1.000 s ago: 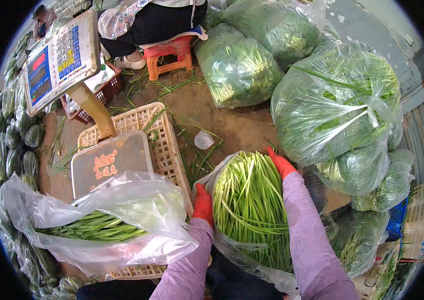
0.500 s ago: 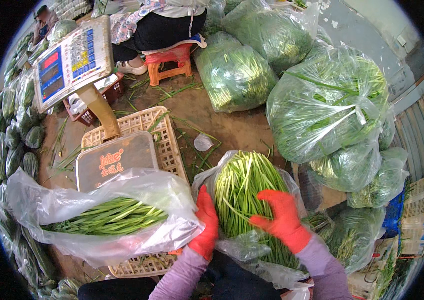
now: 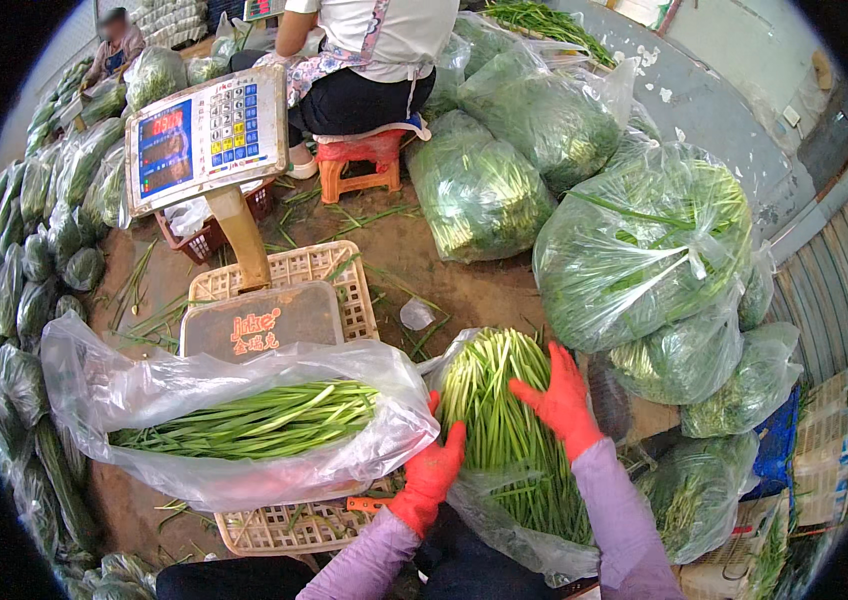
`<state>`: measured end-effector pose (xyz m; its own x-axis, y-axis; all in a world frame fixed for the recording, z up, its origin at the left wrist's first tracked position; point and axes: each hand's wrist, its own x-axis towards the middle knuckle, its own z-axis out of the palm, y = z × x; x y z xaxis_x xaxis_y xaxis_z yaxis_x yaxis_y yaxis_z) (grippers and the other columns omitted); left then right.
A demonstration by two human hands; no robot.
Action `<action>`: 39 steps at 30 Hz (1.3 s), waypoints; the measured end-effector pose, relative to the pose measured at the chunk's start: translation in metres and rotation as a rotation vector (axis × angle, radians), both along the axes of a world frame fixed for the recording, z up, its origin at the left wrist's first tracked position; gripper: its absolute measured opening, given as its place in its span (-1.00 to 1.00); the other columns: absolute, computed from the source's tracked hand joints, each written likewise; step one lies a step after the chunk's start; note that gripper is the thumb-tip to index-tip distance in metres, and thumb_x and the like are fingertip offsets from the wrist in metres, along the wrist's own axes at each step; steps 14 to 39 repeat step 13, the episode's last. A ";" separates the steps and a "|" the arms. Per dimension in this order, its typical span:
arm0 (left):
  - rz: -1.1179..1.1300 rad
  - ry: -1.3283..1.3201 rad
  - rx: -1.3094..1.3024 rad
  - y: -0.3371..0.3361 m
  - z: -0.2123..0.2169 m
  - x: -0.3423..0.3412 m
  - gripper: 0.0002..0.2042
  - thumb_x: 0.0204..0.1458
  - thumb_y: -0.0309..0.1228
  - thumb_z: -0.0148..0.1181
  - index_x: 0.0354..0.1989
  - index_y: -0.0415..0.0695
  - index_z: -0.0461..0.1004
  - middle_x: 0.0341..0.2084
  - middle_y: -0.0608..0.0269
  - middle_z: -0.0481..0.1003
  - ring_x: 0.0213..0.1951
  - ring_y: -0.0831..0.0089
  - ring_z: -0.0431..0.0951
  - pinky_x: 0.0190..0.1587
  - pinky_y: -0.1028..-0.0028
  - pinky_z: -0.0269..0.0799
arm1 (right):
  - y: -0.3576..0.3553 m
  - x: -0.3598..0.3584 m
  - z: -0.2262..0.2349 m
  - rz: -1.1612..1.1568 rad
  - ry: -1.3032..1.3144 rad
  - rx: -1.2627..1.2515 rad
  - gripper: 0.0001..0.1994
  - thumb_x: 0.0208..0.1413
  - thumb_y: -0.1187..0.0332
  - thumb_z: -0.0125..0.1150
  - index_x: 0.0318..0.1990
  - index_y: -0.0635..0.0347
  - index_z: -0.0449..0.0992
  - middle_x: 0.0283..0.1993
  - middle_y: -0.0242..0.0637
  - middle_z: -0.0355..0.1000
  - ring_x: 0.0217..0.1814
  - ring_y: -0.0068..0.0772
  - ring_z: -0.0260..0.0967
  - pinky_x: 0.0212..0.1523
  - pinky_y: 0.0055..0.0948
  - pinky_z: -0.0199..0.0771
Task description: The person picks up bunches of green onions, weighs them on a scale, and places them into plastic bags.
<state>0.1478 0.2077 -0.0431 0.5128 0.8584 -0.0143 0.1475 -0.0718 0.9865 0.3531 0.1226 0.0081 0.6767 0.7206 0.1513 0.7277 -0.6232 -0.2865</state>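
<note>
An open clear plastic bag in front of me holds a thick bunch of garlic chives, pale ends away from me. My right hand, in a red glove, rests at the bunch's right side, thumb and fingers apart. My left hand, also gloved in red, is between this bag and a second one, its thumb apart from the fingers, some fingertips hidden by plastic. That second bag lies open on a digital scale, with a smaller layer of chives inside.
The scale's display rises on a post. A beige plastic crate sits under the scale, an orange handle near it. Full bags of chives stand right; more bags line the left. A person sits on a red stool.
My right hand has moved up along the chives and spread its fingers. My left hand has shifted slightly right and lower. The head view has tilted upward.
</note>
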 end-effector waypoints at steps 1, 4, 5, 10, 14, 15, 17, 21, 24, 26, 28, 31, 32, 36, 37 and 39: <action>-0.003 0.000 -0.006 -0.002 -0.008 0.004 -0.42 -0.04 -0.40 0.16 0.18 -0.31 0.16 0.12 -0.07 0.27 0.18 0.19 0.25 0.22 0.38 0.08 | 0.007 0.011 -0.003 -0.003 0.000 -0.006 -0.01 -0.22 -0.26 0.21 0.25 0.32 0.07 0.19 0.17 0.17 0.26 0.02 0.12 0.22 -0.21 0.10; -0.058 0.188 0.006 -0.008 -0.018 0.009 -0.36 -0.06 -0.30 0.19 0.19 -0.31 0.13 0.14 -0.11 0.24 0.20 0.14 0.22 0.23 0.35 0.08 | 0.027 0.019 0.003 -0.091 0.561 0.028 0.01 -0.23 -0.28 0.23 0.23 0.34 0.09 0.15 0.18 0.21 0.22 0.06 0.16 0.18 -0.21 0.17; -0.062 0.257 0.057 -0.010 -0.018 0.009 -0.34 -0.08 -0.29 0.19 0.20 -0.31 0.13 0.13 -0.14 0.23 0.19 0.09 0.21 0.22 0.33 0.09 | 0.034 0.004 0.006 -0.079 0.565 0.022 0.01 -0.23 -0.28 0.23 0.23 0.34 0.09 0.15 0.18 0.21 0.22 0.06 0.16 0.18 -0.21 0.17; -0.032 0.274 0.251 -0.022 0.009 -0.014 -0.34 -0.15 -0.35 0.18 0.20 -0.24 0.14 0.14 -0.19 0.17 0.17 -0.06 0.19 0.21 0.23 0.09 | 0.027 -0.062 0.047 0.212 0.546 -0.024 0.08 -0.35 -0.21 0.37 0.26 0.31 0.05 0.14 0.17 0.23 0.19 0.02 0.20 0.17 -0.21 0.18; -0.037 0.311 0.396 -0.033 0.016 -0.019 -0.32 -0.16 -0.35 0.21 0.22 -0.17 0.14 0.17 -0.17 0.13 0.19 -0.13 0.14 0.22 0.14 0.04 | 0.021 -0.079 0.062 0.284 0.438 0.027 0.11 -0.34 -0.19 0.38 0.29 0.29 -0.04 0.19 0.11 0.19 0.19 0.03 0.21 0.18 -0.21 0.18; -0.037 0.311 0.396 -0.033 0.016 -0.019 -0.32 -0.16 -0.35 0.21 0.22 -0.17 0.14 0.17 -0.17 0.13 0.19 -0.13 0.14 0.22 0.14 0.04 | 0.021 -0.079 0.062 0.284 0.438 0.027 0.11 -0.34 -0.19 0.38 0.29 0.29 -0.04 0.19 0.11 0.19 0.19 0.03 0.21 0.18 -0.21 0.18; -0.037 0.311 0.396 -0.033 0.016 -0.019 -0.32 -0.16 -0.35 0.21 0.22 -0.17 0.14 0.17 -0.17 0.13 0.19 -0.13 0.14 0.22 0.14 0.04 | 0.021 -0.079 0.062 0.284 0.438 0.027 0.11 -0.34 -0.19 0.38 0.29 0.29 -0.04 0.19 0.11 0.19 0.19 0.03 0.21 0.18 -0.21 0.18; -0.037 0.311 0.396 -0.033 0.016 -0.019 -0.32 -0.16 -0.35 0.21 0.22 -0.17 0.14 0.17 -0.17 0.13 0.19 -0.13 0.14 0.22 0.14 0.04 | 0.021 -0.079 0.062 0.284 0.438 0.027 0.11 -0.34 -0.19 0.38 0.29 0.29 -0.04 0.19 0.11 0.19 0.19 0.03 0.21 0.18 -0.21 0.18; -0.037 0.311 0.396 -0.033 0.016 -0.019 -0.32 -0.16 -0.35 0.21 0.22 -0.17 0.14 0.17 -0.17 0.13 0.19 -0.13 0.14 0.22 0.14 0.04 | 0.021 -0.079 0.062 0.284 0.438 0.027 0.11 -0.34 -0.19 0.38 0.29 0.29 -0.04 0.19 0.11 0.19 0.19 0.03 0.21 0.18 -0.21 0.18; -0.037 0.311 0.396 -0.033 0.016 -0.019 -0.32 -0.16 -0.35 0.21 0.22 -0.17 0.14 0.17 -0.17 0.13 0.19 -0.13 0.14 0.22 0.14 0.04 | 0.021 -0.079 0.062 0.284 0.438 0.027 0.11 -0.34 -0.19 0.38 0.29 0.29 -0.04 0.19 0.11 0.19 0.19 0.03 0.21 0.18 -0.21 0.18; -0.037 0.311 0.396 -0.033 0.016 -0.019 -0.32 -0.16 -0.35 0.21 0.22 -0.17 0.14 0.17 -0.17 0.13 0.19 -0.13 0.14 0.22 0.14 0.04 | 0.021 -0.079 0.062 0.284 0.438 0.027 0.11 -0.34 -0.19 0.38 0.29 0.29 -0.04 0.19 0.11 0.19 0.19 0.03 0.21 0.18 -0.21 0.18; -0.037 0.311 0.396 -0.033 0.016 -0.019 -0.32 -0.16 -0.35 0.21 0.22 -0.17 0.14 0.17 -0.17 0.13 0.19 -0.13 0.14 0.22 0.14 0.04 | 0.021 -0.079 0.062 0.284 0.438 0.027 0.11 -0.34 -0.19 0.38 0.29 0.29 -0.04 0.19 0.11 0.19 0.19 0.03 0.21 0.18 -0.21 0.18; -0.037 0.311 0.396 -0.033 0.016 -0.019 -0.32 -0.16 -0.35 0.21 0.22 -0.17 0.14 0.17 -0.17 0.13 0.19 -0.13 0.14 0.22 0.14 0.04 | 0.021 -0.079 0.062 0.284 0.438 0.027 0.11 -0.34 -0.19 0.38 0.29 0.29 -0.04 0.19 0.11 0.19 0.19 0.03 0.21 0.18 -0.21 0.18; -0.037 0.311 0.396 -0.033 0.016 -0.019 -0.32 -0.16 -0.35 0.21 0.22 -0.17 0.14 0.17 -0.17 0.13 0.19 -0.13 0.14 0.22 0.14 0.04 | 0.021 -0.079 0.062 0.284 0.438 0.027 0.11 -0.34 -0.19 0.38 0.29 0.29 -0.04 0.19 0.11 0.19 0.19 0.03 0.21 0.18 -0.21 0.18; -0.037 0.311 0.396 -0.033 0.016 -0.019 -0.32 -0.16 -0.35 0.21 0.22 -0.17 0.14 0.17 -0.17 0.13 0.19 -0.13 0.14 0.22 0.14 0.04 | 0.021 -0.079 0.062 0.284 0.438 0.027 0.11 -0.34 -0.19 0.38 0.29 0.29 -0.04 0.19 0.11 0.19 0.19 0.03 0.21 0.18 -0.21 0.18; -0.037 0.311 0.396 -0.033 0.016 -0.019 -0.32 -0.16 -0.35 0.21 0.22 -0.17 0.14 0.17 -0.17 0.13 0.19 -0.13 0.14 0.22 0.14 0.04 | 0.021 -0.079 0.062 0.284 0.438 0.027 0.11 -0.34 -0.19 0.38 0.29 0.29 -0.04 0.19 0.11 0.19 0.19 0.03 0.21 0.18 -0.21 0.18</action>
